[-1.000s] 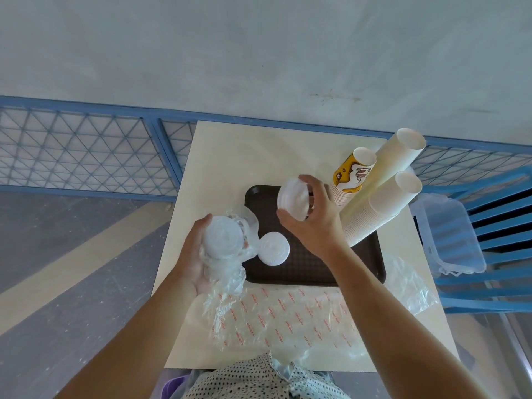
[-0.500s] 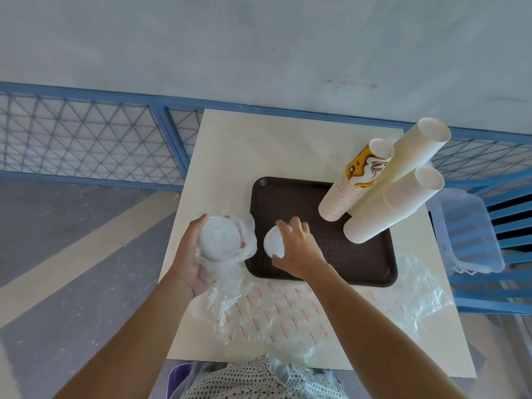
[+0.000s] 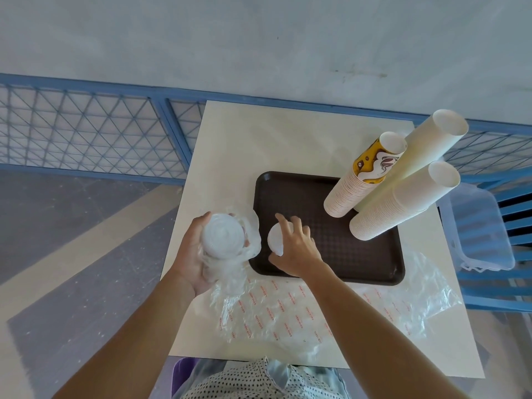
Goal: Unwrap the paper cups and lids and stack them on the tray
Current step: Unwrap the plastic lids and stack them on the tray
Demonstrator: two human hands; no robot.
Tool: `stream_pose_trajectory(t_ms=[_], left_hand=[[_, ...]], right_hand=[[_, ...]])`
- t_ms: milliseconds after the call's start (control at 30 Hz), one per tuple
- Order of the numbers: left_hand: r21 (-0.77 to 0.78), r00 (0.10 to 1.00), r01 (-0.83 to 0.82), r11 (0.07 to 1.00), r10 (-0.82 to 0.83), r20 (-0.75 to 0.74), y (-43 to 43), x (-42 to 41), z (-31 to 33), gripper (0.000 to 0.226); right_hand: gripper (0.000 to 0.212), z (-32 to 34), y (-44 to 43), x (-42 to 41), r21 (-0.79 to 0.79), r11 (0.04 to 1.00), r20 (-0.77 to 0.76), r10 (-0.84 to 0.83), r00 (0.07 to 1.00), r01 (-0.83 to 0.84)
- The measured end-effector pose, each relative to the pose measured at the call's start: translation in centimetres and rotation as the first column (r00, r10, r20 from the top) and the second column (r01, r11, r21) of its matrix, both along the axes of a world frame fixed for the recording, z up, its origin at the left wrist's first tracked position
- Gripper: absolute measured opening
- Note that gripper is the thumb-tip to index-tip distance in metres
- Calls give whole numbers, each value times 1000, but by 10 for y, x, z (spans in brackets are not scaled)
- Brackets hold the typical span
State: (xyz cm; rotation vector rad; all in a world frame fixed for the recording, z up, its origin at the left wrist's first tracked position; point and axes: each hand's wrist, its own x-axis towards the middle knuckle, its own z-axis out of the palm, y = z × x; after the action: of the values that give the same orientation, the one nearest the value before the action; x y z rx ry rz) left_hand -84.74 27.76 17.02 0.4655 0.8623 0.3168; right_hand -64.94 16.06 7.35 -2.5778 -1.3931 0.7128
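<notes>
A brown tray lies on the cream table. Three tall stacks of paper cups stand on its right side: one topped by a yellow printed cup and two plain white stacks. My left hand grips a stack of white lids still partly in clear wrap, just left of the tray. My right hand holds a small pile of white lids at the tray's left edge, thumb and fingers curled round it.
Crumpled clear wrapping with red print is spread over the table's near part. A clear plastic bin sits on a blue chair to the right. A blue mesh railing runs behind the table.
My right hand has come down from above the tray with a lid and set it on the lid lying at the tray's left edge. The left hand has stayed put.
</notes>
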Motion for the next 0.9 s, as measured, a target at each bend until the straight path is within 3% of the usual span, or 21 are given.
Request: stream_pose_trajectory(t_ms=[300, 533, 900], left_hand=[[-8, 1000, 24, 1000, -24, -11, 3, 4, -2, 61], [1, 999, 38, 999, -39, 10, 3, 8, -3, 60], [0, 998, 58, 998, -58, 36, 2, 9, -5, 54]], right_hand=[[80, -15, 7, -4, -18, 999, 53, -40, 998, 41], [77, -14, 13, -3, -53, 997, 45, -45, 998, 48], [114, 13, 8, 3, -73, 997, 8, -5, 1000, 5]])
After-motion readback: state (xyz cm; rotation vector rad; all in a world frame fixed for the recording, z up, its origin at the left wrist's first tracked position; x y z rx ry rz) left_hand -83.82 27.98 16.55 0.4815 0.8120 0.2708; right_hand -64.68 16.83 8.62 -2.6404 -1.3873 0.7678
